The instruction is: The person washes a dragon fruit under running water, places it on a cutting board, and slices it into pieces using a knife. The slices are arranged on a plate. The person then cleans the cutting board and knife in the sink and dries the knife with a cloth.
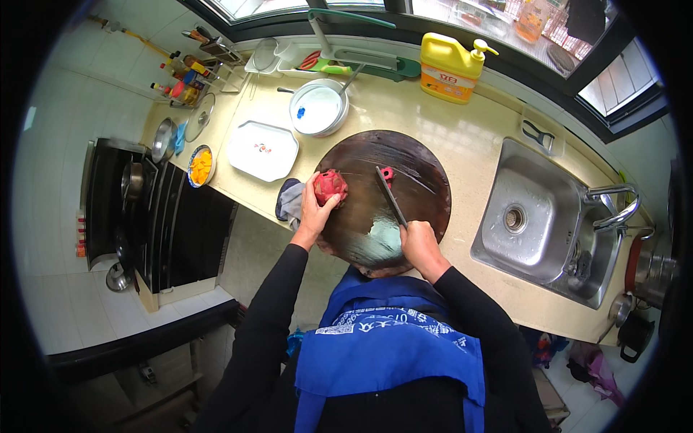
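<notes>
A large round dark cutting board (363, 211) lies on the counter before me, with a wet shine on its surface. My left hand (317, 208) holds a red dragon fruit (329, 187) over the board's left side. In my right hand (423, 246) is the handle of a kitchen knife (391, 197), its blade pointing away from me across the board's middle. A small red cut piece of the dragon fruit (387, 174) lies beside the blade's tip. Fingers hide part of the fruit and the knife's handle.
Left of the board are a grey cloth (292, 201), a white tray (262, 172) and a bowl of orange pieces (201, 166). White bowls (320, 111) stand behind it, near a yellow detergent jug (449, 67). A steel sink (520, 238) is at the right.
</notes>
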`<state>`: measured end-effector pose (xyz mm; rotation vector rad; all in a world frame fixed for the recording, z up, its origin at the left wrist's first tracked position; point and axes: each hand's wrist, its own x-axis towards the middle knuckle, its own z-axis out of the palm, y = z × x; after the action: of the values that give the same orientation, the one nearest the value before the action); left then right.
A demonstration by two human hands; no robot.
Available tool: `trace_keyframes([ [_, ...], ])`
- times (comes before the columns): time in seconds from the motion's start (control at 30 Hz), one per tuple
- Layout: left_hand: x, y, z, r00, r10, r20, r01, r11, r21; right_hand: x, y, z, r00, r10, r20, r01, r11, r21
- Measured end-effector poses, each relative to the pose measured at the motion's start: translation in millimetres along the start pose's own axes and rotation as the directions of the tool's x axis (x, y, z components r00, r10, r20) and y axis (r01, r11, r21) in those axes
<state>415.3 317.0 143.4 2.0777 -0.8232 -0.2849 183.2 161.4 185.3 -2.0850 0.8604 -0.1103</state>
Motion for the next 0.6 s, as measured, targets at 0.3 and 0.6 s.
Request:
trace_keyframes([
  [0.3,8,8,-19,0.637,-0.688,0.348,0.73,0.683,0.013,2,-2,-4,0.998,0.051,0.042,-0.05,0.999,-0.016],
  [0.6,13,17,-17,0.963,0.166,0.215,-0.254,0.826,0.503,2,4,1,1.0,0.03,-0.004,-0.03,0.999,-0.016],
])
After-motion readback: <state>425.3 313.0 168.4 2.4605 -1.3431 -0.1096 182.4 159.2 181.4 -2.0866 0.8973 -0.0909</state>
